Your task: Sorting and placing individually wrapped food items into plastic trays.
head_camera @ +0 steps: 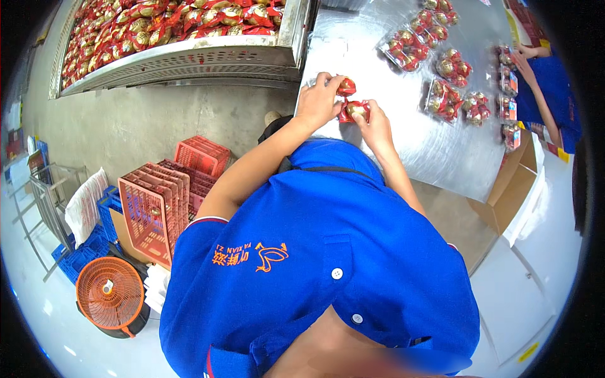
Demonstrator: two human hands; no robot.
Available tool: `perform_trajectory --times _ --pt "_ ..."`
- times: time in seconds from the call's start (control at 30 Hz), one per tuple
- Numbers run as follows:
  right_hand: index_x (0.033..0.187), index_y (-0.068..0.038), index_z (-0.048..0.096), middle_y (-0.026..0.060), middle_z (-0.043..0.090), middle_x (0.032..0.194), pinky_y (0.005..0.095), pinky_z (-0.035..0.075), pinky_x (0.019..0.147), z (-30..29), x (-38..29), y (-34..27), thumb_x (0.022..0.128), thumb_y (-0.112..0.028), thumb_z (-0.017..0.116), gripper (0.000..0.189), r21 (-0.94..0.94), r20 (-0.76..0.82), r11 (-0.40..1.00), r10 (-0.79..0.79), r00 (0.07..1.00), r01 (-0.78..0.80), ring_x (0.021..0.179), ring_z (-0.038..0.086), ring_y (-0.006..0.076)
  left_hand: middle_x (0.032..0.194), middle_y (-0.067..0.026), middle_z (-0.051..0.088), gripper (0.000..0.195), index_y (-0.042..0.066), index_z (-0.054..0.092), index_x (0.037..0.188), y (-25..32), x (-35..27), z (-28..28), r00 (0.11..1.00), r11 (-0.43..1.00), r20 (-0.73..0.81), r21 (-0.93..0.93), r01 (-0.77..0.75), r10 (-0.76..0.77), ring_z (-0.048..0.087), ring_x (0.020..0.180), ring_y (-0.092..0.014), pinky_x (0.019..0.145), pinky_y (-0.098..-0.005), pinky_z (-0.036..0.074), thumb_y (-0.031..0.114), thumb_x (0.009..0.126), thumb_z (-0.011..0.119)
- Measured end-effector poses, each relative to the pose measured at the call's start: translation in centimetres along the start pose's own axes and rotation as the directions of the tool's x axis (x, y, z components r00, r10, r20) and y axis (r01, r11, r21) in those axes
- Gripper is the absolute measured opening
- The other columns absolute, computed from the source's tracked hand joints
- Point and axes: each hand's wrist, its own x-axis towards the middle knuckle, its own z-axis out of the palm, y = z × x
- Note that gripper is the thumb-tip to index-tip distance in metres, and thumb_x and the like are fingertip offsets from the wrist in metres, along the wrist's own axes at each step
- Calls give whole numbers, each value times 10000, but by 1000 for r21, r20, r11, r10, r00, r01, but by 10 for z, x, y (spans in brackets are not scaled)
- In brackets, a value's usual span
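At the left part of the steel table (401,137), my left hand (319,101) has its thumb and fingers on a red and gold wrapped ball-shaped item (347,86). Just below it, my right hand (376,125) pinches a second wrapped item (358,109) by its right side; the left fingertips are close to its other end. Whether a tray lies under these two cannot be told. Further right on the table stand several clear plastic packs of the same items, among them one pack (443,100) near the middle and another (407,50) higher up.
A perforated metal bin (264,41) full of wrapped items stands at upper left. A co-worker's hands (524,61) are by a row of packs (508,107) at the right edge. An open cardboard box (513,189) adjoins the table. Red crates (153,212) and an orange fan (109,293) stand at left.
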Motion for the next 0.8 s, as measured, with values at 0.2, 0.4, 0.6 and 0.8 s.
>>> perform_trajectory --times 0.2,0.4,0.6,0.8 --pt "981 -11 515 224 594 891 449 505 695 11 8 -32 823 -150 597 226 -384 97 921 -27 995 62 828 610 372 1159 -138 496 614 162 465 1256 -2 2 -6 992 993 123 -116 21 -7 603 933 -341 770 -447 512 219 705 730" --pt "981 -4 492 236 601 854 472 509 692 17 22 -24 873 -164 486 193 -438 104 889 -95 990 131 791 617 392 1190 -149 478 611 179 463 1250 -2 7 -7 979 988 199 -145 59 -29 588 960 -367 786 -473 497 220 689 703" --pt "1136 2 446 246 612 971 472 490 748 8 18 -24 775 -179 673 463 -142 103 990 -2 995 16 884 615 386 1236 -181 484 548 171 498 1248 14 29 -17 925 987 369 -90 130 -89 511 1090 -387 894 -487 445 439 774 558" --pt "1266 21 468 173 607 1145 345 465 857 -21 21 -3 769 -122 689 563 168 476 983 -149 867 76 1059 579 263 1297 -142 437 601 129 514 1205 44 19 -16 958 973 218 -91 212 -188 427 1134 -371 865 -532 442 540 774 596"
